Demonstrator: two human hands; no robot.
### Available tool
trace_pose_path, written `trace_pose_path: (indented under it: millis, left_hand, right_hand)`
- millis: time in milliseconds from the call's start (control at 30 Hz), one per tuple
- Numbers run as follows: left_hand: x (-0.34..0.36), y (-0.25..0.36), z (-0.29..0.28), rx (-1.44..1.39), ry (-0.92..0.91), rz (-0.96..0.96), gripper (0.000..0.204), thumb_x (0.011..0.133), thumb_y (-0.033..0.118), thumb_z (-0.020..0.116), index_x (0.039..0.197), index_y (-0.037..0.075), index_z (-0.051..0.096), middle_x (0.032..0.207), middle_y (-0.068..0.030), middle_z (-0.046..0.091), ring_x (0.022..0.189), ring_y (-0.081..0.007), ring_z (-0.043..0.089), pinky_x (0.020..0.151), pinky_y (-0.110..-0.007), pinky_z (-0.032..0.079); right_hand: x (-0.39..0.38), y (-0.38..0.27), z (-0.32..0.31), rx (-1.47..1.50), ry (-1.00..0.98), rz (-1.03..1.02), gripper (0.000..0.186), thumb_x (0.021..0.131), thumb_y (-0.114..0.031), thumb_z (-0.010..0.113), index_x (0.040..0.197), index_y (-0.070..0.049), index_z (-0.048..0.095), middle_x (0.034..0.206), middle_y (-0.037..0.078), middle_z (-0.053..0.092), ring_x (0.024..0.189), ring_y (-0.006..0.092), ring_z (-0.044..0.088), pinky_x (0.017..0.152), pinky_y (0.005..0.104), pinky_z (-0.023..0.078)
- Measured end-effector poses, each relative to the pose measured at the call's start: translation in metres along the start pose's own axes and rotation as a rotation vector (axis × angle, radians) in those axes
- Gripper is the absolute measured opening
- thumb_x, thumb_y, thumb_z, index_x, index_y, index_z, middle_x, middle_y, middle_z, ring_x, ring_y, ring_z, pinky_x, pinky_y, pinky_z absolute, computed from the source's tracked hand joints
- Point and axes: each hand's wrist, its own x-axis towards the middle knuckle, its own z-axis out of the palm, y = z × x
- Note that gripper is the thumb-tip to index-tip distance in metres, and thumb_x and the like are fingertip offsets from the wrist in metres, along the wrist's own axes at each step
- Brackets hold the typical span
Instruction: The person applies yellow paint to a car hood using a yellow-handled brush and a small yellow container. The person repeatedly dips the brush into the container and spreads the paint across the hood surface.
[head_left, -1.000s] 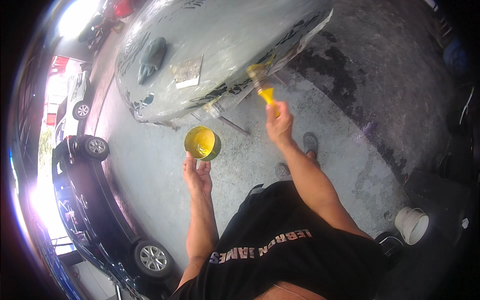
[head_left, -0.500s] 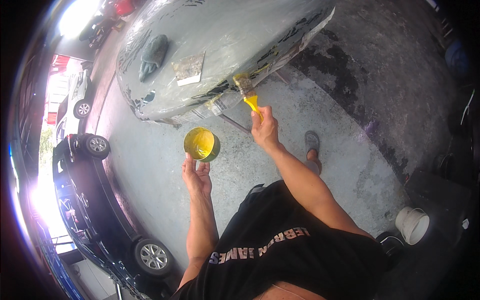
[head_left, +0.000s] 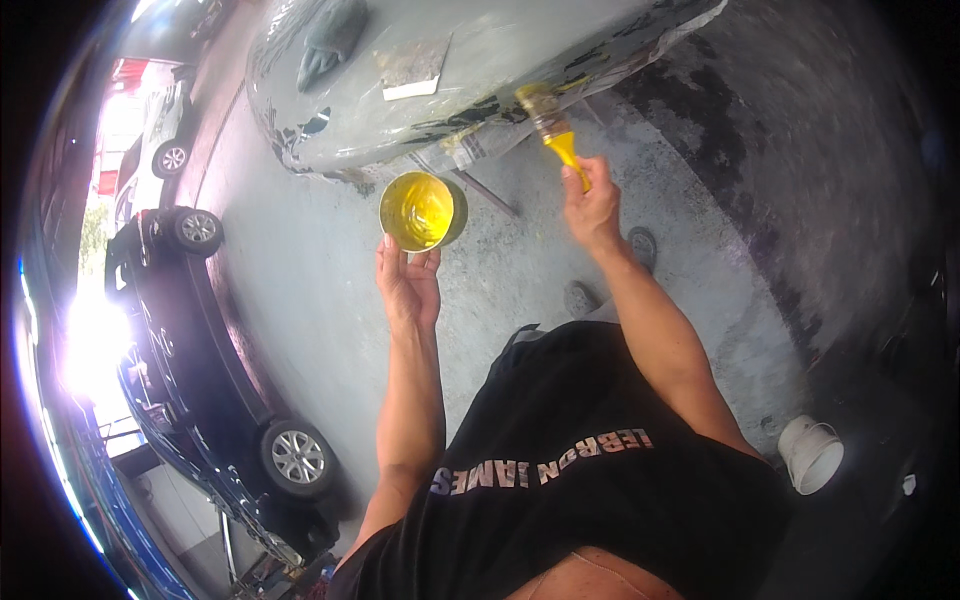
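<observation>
Concrete floor [head_left: 310, 270] spreads below the right hand [head_left: 594, 205], gripping a brush [head_left: 562, 147] angled forward-left toward the near edge of the grey panel [head_left: 505, 50], while the left hand [head_left: 408, 290] holds a paint can [head_left: 459, 214] left of it.

There are two hands: one left hand [head_left: 407, 290] and one right hand [head_left: 595, 205]. I see one paintbrush [head_left: 549, 122], one paint can [head_left: 457, 216], one grey cloth [head_left: 335, 38], one flat sheet [head_left: 414, 68], one white bucket [head_left: 796, 452] and two shoes [head_left: 642, 248]. Three wheels [head_left: 298, 457] show: two on one black car [head_left: 200, 340], one on one pale car [head_left: 162, 130].
</observation>
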Motion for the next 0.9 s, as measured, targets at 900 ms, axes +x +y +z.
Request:
trace_pose_path:
  millis: [900]
  left_hand:
    - [0.008, -0.006, -0.020, -0.035, 0.137, -0.040, 0.043, 0.097, 0.038, 0.076, 0.123, 0.014, 0.051, 0.127, -0.0055, 0.063, 0.109, -0.0251, 0.065, 0.093, -0.040, 0.053]
  right_hand:
    - [0.006, 0.000, 0.014, -0.116, 0.036, 0.050, 0.021, 0.103, -0.018, 0.064, 0.114, -0.002, 0.055, 0.086, 0.023, 0.070, 0.079, 0.0448, 0.071, 0.068, 0.0500, 0.053]
